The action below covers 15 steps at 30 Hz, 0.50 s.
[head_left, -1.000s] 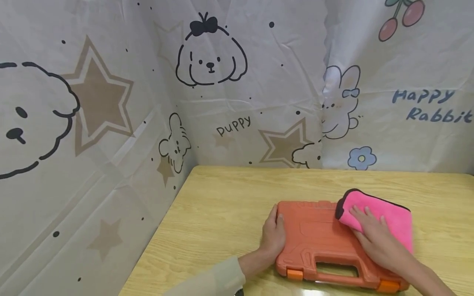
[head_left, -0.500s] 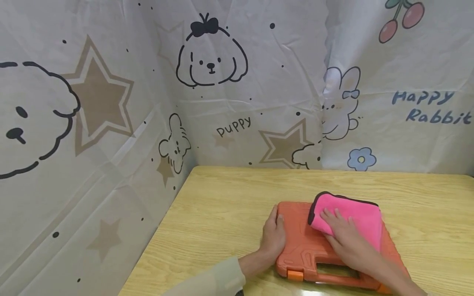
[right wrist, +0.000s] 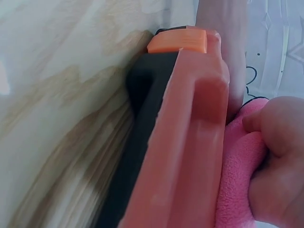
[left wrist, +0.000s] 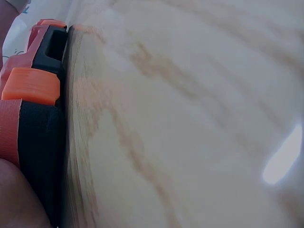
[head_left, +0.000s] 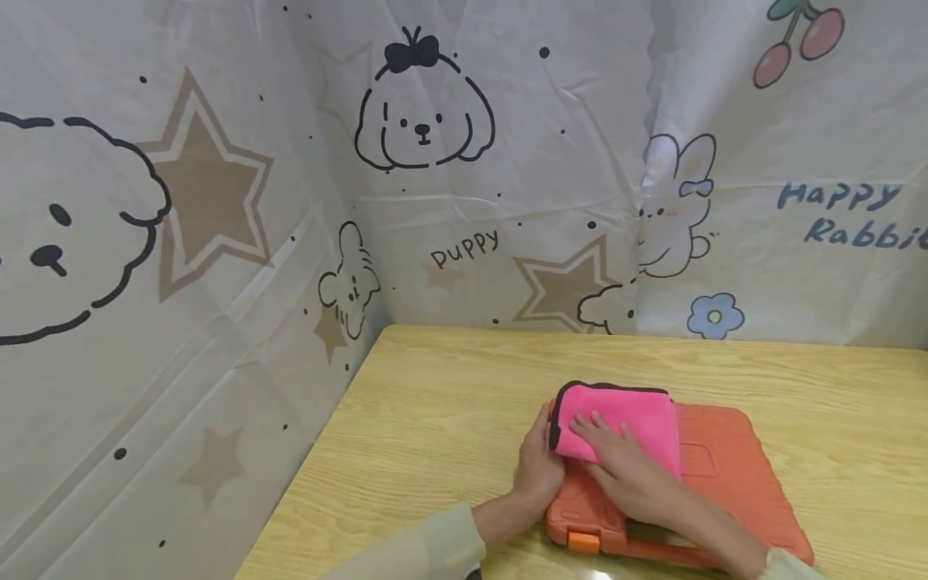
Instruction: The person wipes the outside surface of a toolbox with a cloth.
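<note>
An orange-red plastic tool case (head_left: 747, 483) lies flat on the table, its handle side toward me. The right wrist view shows its black lower half (right wrist: 142, 128). My left hand (head_left: 540, 467) grips the case's left edge. A folded pink cloth (head_left: 631, 419) with dark edging lies over the left part of the lid. My right hand (head_left: 638, 479) presses on this cloth with fingers spread and fairly straight, and its forearm crosses over the handle. In the right wrist view the thumb (right wrist: 251, 124) pushes into the fluffy pink fabric. The cloth's left edge reaches the left hand's fingers.
An orange latch (head_left: 583, 542) shows at the case's front left, and in the left wrist view an orange latch (left wrist: 32, 85) stands out from the side. The wood-grain table (head_left: 435, 403) ends at a printed curtain (head_left: 449, 193) behind and on the left.
My right hand has slid the pink cloth leftward across the lid, from its right side to the left edge. The left hand and the case stay put. The head view has shifted slightly.
</note>
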Each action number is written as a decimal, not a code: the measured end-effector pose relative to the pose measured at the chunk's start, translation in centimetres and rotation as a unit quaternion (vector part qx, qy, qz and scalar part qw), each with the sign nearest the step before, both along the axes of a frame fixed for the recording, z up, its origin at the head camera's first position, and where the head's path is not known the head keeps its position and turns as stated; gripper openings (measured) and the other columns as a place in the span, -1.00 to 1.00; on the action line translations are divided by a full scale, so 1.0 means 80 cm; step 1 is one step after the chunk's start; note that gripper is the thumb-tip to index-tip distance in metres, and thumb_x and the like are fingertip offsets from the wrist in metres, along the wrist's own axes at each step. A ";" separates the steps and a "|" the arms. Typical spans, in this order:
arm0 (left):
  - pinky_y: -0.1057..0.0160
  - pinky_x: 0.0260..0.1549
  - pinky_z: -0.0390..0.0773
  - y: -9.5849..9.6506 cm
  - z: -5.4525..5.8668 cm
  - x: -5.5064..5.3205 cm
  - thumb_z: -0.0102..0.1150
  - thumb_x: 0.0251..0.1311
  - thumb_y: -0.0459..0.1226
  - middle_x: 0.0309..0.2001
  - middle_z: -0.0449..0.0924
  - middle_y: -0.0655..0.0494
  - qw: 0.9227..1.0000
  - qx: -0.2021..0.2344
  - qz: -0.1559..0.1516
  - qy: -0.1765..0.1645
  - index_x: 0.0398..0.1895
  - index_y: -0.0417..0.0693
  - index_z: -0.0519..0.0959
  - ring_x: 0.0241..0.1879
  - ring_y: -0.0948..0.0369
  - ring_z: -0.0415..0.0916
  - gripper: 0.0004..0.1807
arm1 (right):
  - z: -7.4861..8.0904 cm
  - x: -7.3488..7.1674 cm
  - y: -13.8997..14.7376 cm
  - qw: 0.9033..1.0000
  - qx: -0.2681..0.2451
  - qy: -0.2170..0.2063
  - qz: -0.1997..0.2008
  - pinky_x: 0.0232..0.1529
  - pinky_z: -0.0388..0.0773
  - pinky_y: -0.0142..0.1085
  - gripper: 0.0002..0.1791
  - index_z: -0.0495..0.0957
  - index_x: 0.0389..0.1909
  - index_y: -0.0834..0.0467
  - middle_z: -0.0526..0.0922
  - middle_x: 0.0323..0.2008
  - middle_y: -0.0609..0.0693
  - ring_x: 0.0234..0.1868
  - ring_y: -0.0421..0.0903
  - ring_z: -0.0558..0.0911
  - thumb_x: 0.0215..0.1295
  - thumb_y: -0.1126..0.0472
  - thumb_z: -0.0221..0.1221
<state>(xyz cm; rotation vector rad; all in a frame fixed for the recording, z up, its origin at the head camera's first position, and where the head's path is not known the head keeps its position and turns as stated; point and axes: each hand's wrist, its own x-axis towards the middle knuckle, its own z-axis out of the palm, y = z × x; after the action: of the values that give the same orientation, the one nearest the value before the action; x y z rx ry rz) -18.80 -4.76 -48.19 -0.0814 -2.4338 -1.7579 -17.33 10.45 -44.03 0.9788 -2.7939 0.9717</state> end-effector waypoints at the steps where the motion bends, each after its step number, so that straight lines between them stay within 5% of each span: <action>1: 0.08 0.35 0.25 0.000 0.000 0.000 -0.16 0.58 -0.21 0.38 0.40 0.03 1.000 0.002 0.000 0.005 0.50 -0.11 0.28 0.39 0.10 0.27 -0.51 | 0.000 0.000 -0.002 1.000 0.002 -0.002 0.004 0.35 -0.07 0.37 -0.50 0.36 0.37 0.39 0.32 0.38 0.34 0.45 0.34 0.14 0.44 0.35 0.08; 6: 0.14 0.26 0.39 -0.002 -0.001 0.002 -0.08 0.54 -0.15 0.22 0.56 0.19 1.000 0.012 0.006 0.025 0.38 0.08 0.44 0.25 0.22 0.43 -0.59 | 0.003 -0.002 -0.008 0.999 -0.012 -0.034 0.019 0.40 -0.12 0.30 -0.49 0.32 0.41 0.34 0.31 0.40 0.28 0.47 0.27 0.12 0.54 0.22 0.02; 15: 0.21 0.12 0.51 -0.005 -0.004 0.002 -0.02 0.50 -0.14 0.02 0.65 0.21 0.998 0.048 0.013 0.026 0.19 0.06 0.55 0.04 0.27 0.53 -0.69 | 0.004 -0.003 -0.004 0.996 -0.047 -0.061 0.036 0.43 -0.15 0.25 -0.45 0.31 0.41 0.37 0.27 0.41 0.32 0.46 0.22 0.19 0.59 0.10 -0.04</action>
<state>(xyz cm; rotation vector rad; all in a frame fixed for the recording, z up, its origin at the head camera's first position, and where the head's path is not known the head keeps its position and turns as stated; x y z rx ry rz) -18.67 -5.12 -48.47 -0.0829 -2.2997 -1.8343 -17.58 10.12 -43.67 1.0498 -2.7968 1.1997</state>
